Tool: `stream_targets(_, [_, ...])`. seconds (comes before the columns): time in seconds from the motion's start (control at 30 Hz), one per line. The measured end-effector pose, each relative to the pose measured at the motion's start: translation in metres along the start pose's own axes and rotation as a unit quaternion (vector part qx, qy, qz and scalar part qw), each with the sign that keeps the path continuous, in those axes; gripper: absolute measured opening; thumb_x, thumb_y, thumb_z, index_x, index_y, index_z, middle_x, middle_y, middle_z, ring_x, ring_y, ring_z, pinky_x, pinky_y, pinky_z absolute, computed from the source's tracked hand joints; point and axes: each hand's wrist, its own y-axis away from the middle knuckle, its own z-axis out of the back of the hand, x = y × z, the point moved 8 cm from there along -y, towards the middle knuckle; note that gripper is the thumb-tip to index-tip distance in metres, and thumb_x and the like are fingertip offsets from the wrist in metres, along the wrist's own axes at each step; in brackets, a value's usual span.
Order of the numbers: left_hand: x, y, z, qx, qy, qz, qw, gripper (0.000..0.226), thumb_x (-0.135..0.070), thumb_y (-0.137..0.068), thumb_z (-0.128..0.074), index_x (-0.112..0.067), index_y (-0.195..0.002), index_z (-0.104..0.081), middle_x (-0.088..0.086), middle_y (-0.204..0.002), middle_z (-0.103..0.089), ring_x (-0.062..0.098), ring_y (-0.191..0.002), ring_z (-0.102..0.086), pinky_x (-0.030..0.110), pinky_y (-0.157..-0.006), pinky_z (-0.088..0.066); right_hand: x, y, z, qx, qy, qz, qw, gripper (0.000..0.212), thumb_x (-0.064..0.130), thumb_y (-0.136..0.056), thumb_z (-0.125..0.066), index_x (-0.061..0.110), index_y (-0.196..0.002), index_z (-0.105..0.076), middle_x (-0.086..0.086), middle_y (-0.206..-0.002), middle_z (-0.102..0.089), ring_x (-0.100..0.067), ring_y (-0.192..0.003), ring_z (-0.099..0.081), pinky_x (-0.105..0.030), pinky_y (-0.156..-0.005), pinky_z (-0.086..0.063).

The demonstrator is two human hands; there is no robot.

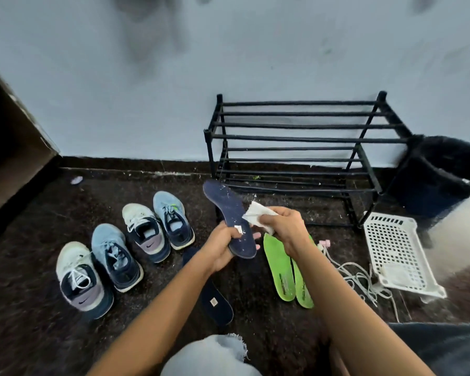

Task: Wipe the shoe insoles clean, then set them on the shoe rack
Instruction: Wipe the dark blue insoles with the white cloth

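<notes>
My left hand (223, 246) grips a dark blue insole (227, 206) near its heel end, held up over the floor with white specks on it. My right hand (284, 222) clutches a white wipe (257, 213) pressed against the insole's right edge. A second dark blue insole (217, 303) lies on the floor below my left forearm, partly hidden by it. Two bright green insoles (281, 270) lie side by side on the floor under my right wrist. The black shoe rack (296, 138) stands against the wall with bare shelves.
Several sneakers (120, 256) sit in a row on the dark floor to the left. A white perforated basket (396, 248) and a tangle of white cord (361, 280) lie at the right. A dark bin (442, 175) stands beside the rack. A brown cabinet edge (14, 147) is far left.
</notes>
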Motion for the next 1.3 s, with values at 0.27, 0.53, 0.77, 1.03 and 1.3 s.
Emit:
stream_targets(0.27, [-0.083, 0.066, -0.074, 0.023, 0.087, -0.049, 0.995, 0.042, -0.045, -0.101, -0.041, -0.01, -0.105, -0.063, 0.011, -0.091, -0.067, 0.022, -0.076, -0.06, 0.04, -0.068, -0.056, 0.159, 0.096, 0.014, -0.073, 0.304, 0.365, 0.877, 0.024, 0.012, -0.075, -0.063, 0.026, -0.091, -0.075, 0.007, -0.082, -0.073, -0.011, -0.077, -0.064, -0.02, -0.07, -0.047])
stream_targets(0.53, [-0.131, 0.124, -0.137, 0.04, 0.053, -0.093, 0.994, 0.056, -0.053, -0.099, -0.039, -0.006, -0.103, -0.068, 0.01, -0.097, -0.071, 0.022, -0.082, -0.066, 0.035, -0.078, -0.05, 0.192, 0.17, 0.02, -0.061, 0.321, 0.545, 0.772, 0.029, -0.002, -0.067, -0.067, 0.01, -0.093, -0.074, -0.004, -0.094, -0.07, -0.025, -0.087, -0.064, -0.023, -0.081, -0.044])
stream_targets(0.77, [-0.117, 0.148, -0.162, 0.082, 0.121, -0.111, 0.983, 0.051, -0.053, -0.098, -0.039, -0.01, -0.104, -0.066, 0.01, -0.092, -0.068, 0.021, -0.082, -0.063, 0.032, -0.074, -0.045, 0.204, 0.211, 0.069, -0.206, 0.202, 0.612, 0.737, 0.028, -0.003, -0.071, -0.068, 0.009, -0.096, -0.072, -0.002, -0.086, -0.069, -0.019, -0.079, -0.058, -0.021, -0.075, -0.042])
stream_targets(1.03, [-0.117, 0.143, -0.16, 0.104, 0.141, -0.133, 0.975, 0.068, -0.061, -0.097, -0.031, -0.006, -0.122, -0.063, 0.01, -0.132, -0.061, 0.023, -0.122, -0.056, 0.033, -0.092, -0.052, 0.174, 0.203, 0.022, -0.083, 0.286, 0.6, 0.742, 0.026, 0.016, -0.084, -0.053, 0.006, -0.099, -0.072, -0.008, -0.099, -0.066, -0.026, -0.091, -0.06, -0.028, -0.089, -0.043])
stream_targets(1.3, [-0.121, 0.138, -0.168, 0.104, 0.132, -0.141, 0.976, 0.066, -0.061, -0.098, -0.03, -0.008, -0.117, -0.065, 0.01, -0.113, -0.067, 0.019, -0.101, -0.061, 0.032, -0.092, -0.048, 0.187, 0.198, 0.03, -0.144, 0.238, 0.553, 0.785, 0.014, 0.01, -0.078, -0.063, 0.012, -0.088, -0.071, -0.004, -0.077, -0.07, -0.02, -0.065, -0.063, -0.016, -0.063, -0.038])
